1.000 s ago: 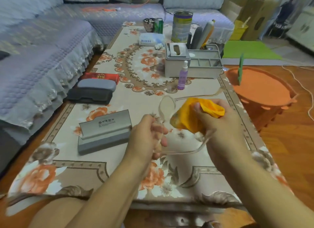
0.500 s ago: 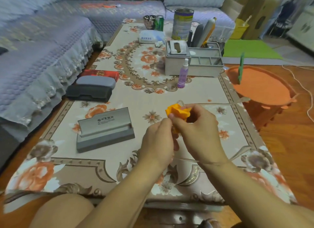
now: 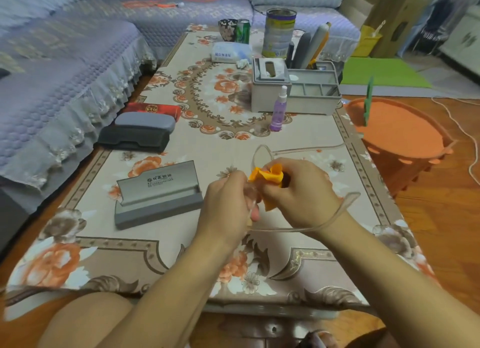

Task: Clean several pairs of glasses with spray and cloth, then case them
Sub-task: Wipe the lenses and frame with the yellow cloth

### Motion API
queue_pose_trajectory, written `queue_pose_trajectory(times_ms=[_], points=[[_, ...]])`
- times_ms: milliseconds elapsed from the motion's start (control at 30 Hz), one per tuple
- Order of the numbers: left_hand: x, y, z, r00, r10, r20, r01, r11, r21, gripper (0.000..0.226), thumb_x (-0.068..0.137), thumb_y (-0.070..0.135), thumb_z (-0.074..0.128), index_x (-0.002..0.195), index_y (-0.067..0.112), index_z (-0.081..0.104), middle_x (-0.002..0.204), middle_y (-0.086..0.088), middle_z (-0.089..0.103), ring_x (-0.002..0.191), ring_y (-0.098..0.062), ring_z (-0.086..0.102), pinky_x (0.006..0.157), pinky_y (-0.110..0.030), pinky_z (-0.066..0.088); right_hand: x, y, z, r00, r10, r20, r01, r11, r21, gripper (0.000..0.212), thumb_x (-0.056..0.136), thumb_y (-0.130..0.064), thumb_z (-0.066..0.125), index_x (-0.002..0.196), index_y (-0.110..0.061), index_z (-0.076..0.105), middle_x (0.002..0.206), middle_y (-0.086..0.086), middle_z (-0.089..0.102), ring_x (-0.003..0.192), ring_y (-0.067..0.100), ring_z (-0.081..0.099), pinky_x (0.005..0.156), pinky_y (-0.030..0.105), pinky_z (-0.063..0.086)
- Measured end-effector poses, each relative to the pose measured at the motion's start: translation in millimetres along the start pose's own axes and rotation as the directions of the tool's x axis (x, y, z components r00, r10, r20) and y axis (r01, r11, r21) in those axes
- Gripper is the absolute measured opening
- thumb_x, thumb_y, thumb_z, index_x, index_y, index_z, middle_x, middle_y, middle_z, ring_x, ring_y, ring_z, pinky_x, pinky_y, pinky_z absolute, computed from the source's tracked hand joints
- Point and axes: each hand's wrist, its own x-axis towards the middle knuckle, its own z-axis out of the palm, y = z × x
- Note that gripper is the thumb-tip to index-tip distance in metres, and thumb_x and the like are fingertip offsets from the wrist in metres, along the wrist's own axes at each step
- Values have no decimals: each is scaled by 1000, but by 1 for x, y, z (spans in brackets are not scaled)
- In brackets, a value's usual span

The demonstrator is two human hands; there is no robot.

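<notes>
Curled fingers [image 3: 291,189] of the right hand [image 3: 304,192] bunch an orange cleaning cloth [image 3: 267,177] against one lens of a pair of clear-framed glasses [image 3: 262,154], while the left hand [image 3: 226,202] pinches the frame's near side, thumb and fingers closed on it. Both hands hover above the floral tablecloth [image 3: 181,244], the glasses between them; one temple arm reaches away toward the table's right edge, the other curves back past the right wrist. Left of the hands an open grey glasses case [image 3: 158,195] lies on the cloth, lid raised. Farther back on the left, a closed grey case [image 3: 145,120] sits on a dark case [image 3: 132,138], beside a red box [image 3: 153,109]. A purple spray bottle [image 3: 278,111] stands upright in front of a grey tissue-box organiser [image 3: 270,88].
</notes>
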Motion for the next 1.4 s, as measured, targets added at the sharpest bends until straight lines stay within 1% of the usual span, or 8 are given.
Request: queue_pose_trajectory(times_ms=[200, 300, 400, 533, 833, 1033, 1233, 1400], points=[[5, 13, -7, 991, -65, 114, 98, 942, -320, 48, 96, 24, 36, 60, 7, 63, 68, -19, 54, 42, -19, 34, 39, -20, 17, -2, 20, -17, 997, -41, -66, 24, 968, -248, 21, 83, -12, 70, 75, -28, 60, 72, -5, 63, 72, 20, 60, 63, 34, 48], [4, 19, -19, 955, -67, 290, 211, 838, -503, 34, 90, 27, 38, 83, -1, 56, 63, -17, 51, 29, -15, 34, 41, -23, 11, 3, 32, -32, 959, 283, -19, -273, 939, 208, 7, 94, -19, 68, 88, -21, 70, 76, -6, 72, 75, 15, 70, 67, 26, 53], [1, 18, -24, 916, -62, 397, 280, 808, -518, 42, 86, 33, 41, 77, -4, 58, 56, -15, 46, 26, -14, 27, 38, -21, 15, 2, 27, -36, 905, 320, 282, -411, 474, 779, 25, 101, -18, 55, 117, -6, 70, 112, 16, 74, 103, 30, 70, 89, 37, 58], [1, 14, -18, 926, -92, 366, 271, 838, -474, 48, 93, 35, 36, 72, -2, 60, 57, -17, 48, 27, -16, 26, 46, -29, 8, -7, 10, -22, 876, 95, 473, -482, 207, 851, 41, 98, -16, 53, 131, 9, 57, 132, 31, 60, 125, 42, 59, 110, 46, 47], [-7, 1, 10, 939, -148, 312, 264, 890, -372, 41, 94, 30, 39, 70, 7, 63, 69, -17, 53, 38, -18, 35, 38, -18, 17, -6, -9, 9, 880, 429, 203, -334, 256, 907, 8, 89, -1, 67, 95, -5, 64, 74, 13, 62, 52, 24, 49, 41, 24, 35], [-13, 6, 6, 868, -194, 456, 363, 875, -320, 38, 94, 31, 37, 89, -1, 56, 60, -15, 52, 26, -16, 36, 46, -28, 7, -3, -10, 4, 904, 426, 26, -265, 512, 817, 36, 90, -26, 75, 93, 4, 57, 65, 20, 54, 36, 23, 38, 38, 26, 32], [0, 13, -16, 823, -214, 526, 458, 798, -392, 45, 87, 34, 41, 75, -5, 60, 52, -15, 46, 22, -13, 26, 42, -20, 9, -6, -11, -7, 946, 137, 293, -323, 393, 861, 3, 99, -1, 53, 98, -1, 56, 67, 2, 65, 52, 22, 46, 56, 29, 46], [0, 12, -17, 814, -213, 541, 458, 808, -370, 47, 88, 35, 39, 75, -4, 59, 52, -14, 44, 24, -13, 22, 42, -20, 9, -1, -7, -11, 930, 50, 363, -357, 340, 870, 21, 89, 14, 51, 93, -1, 65, 75, 13, 59, 56, 23, 49, 59, 29, 45]])
